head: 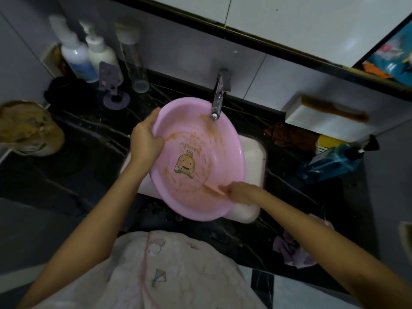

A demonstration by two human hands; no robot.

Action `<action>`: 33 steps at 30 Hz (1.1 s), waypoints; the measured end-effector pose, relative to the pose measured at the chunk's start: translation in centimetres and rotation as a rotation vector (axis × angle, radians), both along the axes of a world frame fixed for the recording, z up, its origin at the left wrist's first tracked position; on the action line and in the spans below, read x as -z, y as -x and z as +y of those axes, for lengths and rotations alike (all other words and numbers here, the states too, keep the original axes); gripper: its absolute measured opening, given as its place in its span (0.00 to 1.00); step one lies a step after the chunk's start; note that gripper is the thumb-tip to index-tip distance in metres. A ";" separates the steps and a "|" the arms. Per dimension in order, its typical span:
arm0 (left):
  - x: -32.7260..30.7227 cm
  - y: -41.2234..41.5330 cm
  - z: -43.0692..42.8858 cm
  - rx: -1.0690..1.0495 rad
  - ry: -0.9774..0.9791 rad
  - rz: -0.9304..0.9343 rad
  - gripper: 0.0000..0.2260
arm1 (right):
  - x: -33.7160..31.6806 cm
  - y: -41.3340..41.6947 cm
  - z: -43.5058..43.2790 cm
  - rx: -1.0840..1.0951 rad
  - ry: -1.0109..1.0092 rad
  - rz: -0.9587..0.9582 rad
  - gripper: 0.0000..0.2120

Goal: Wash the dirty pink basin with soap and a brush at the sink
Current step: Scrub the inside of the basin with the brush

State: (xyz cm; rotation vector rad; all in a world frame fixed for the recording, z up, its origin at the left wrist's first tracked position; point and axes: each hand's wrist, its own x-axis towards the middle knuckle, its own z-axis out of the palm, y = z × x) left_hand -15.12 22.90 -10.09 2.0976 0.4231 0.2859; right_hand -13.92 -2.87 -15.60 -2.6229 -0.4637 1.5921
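While the pink basin [200, 152] covers most of the sink [254, 157], far rim beneath the tap [217, 101], the left hand [146, 138] grips its rim and the right hand [242, 192] clamps a blurred pinkish tool [214, 188] inside.

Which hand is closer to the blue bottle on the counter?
Right. The right hand, holding the brush inside the pink basin, is on the side toward the blue bottle. The left hand grips the basin's opposite rim, much farther away.
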 end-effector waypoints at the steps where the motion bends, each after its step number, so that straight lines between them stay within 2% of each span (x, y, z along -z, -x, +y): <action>1: 0.1 0.0 0.0 0.007 0.000 -0.004 0.32 | -0.2 0.6 0.1 0.042 -0.024 0.103 0.26; 3: 0.0 0.0 0.1 0.015 -0.004 -0.012 0.32 | -0.6 0.9 0.2 0.071 -0.048 0.228 0.27; 5: 0.3 0.1 0.3 0.015 -0.003 0.000 0.32 | -0.6 0.1 0.1 0.083 -0.025 0.180 0.21; 6: 0.5 0.2 0.5 0.011 0.006 0.007 0.32 | -0.4 -0.8 0.1 0.062 0.010 0.081 0.19; 9: 1.0 0.3 0.9 0.015 0.026 0.022 0.33 | -0.1 -3.6 -0.5 -0.079 0.192 -0.366 0.21; 11: 0.9 0.2 1.0 0.017 0.027 0.019 0.33 | 0.0 -3.9 -0.4 -0.072 0.192 -0.497 0.22; 13: 1.0 0.2 1.0 0.012 0.025 0.010 0.33 | -0.1 -2.7 0.2 -0.087 0.181 -0.390 0.23; 15: 1.1 0.2 1.0 -0.005 0.028 0.012 0.33 | -0.7 -0.1 1.3 -0.066 0.102 -0.175 0.20; 20: 0.9 0.2 0.7 -0.017 0.038 0.000 0.32 | -3.8 5.3 4.9 0.374 -0.384 0.206 0.17; 22: 1.0 0.2 0.8 -0.018 0.041 -0.003 0.32 | -3.6 4.9 5.0 0.389 -0.426 0.284 0.18; 24: 1.0 0.2 0.9 -0.016 0.033 0.005 0.32 | -2.9 3.4 3.5 0.250 -0.326 0.261 0.20; 25: 1.0 0.1 0.9 -0.013 0.029 0.009 0.32 | -2.7 2.6 2.3 0.173 -0.224 0.188 0.20; 29: 1.3 -0.1 1.3 0.018 0.026 0.006 0.32 | -2.5 -0.6 -0.4 -0.098 0.234 -0.325 0.18; 31: 1.5 0.0 1.5 0.012 0.035 0.010 0.32 | -2.0 -0.7 0.3 -0.120 0.239 -0.343 0.19; 33: 1.4 0.0 1.4 -0.005 0.041 0.014 0.32 | -1.9 0.7 1.8 -0.063 0.150 -0.183 0.19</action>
